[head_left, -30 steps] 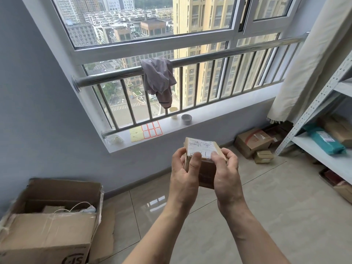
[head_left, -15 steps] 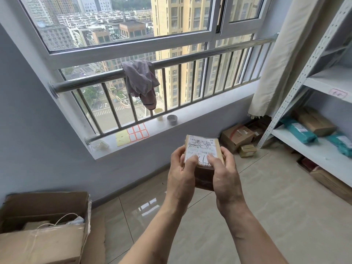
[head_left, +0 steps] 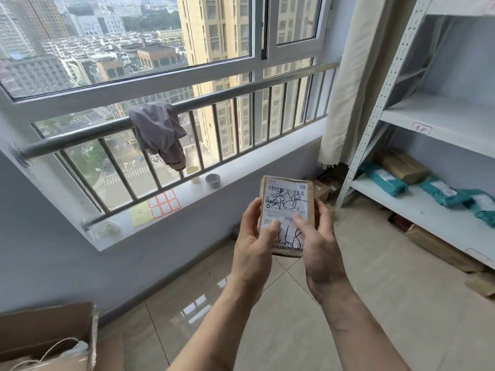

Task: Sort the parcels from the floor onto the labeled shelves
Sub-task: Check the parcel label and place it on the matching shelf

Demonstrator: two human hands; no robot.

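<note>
A small brown cardboard parcel (head_left: pixel 286 199) with a white shipping label and black handwritten marks is held up in front of me, label facing me. My left hand (head_left: pixel 254 242) grips its left side with the thumb on the label. My right hand (head_left: pixel 318 245) grips its right side, thumb also on the label. The white metal shelf unit (head_left: pixel 375 108) stands at the right. Its middle shelf (head_left: pixel 439 127) carries a small label tag and its lower shelf (head_left: pixel 417 210) holds teal bagged parcels (head_left: pixel 385 180) and a brown box (head_left: pixel 401 164).
An open cardboard box (head_left: pixel 45 336) sits on the floor at the lower left. More brown parcels (head_left: pixel 321 188) lie in the corner under a beige curtain (head_left: pixel 356 76). Boxes (head_left: pixel 439 247) lie under the shelf. A window sill (head_left: pixel 241 172) with stickers, cups and a railing with a grey cloth (head_left: pixel 158 132) is ahead.
The view has swung right and closer to the shelves. Both hands tilted the parcel upright so its label faces me, and the thumbs slid onto the label.
</note>
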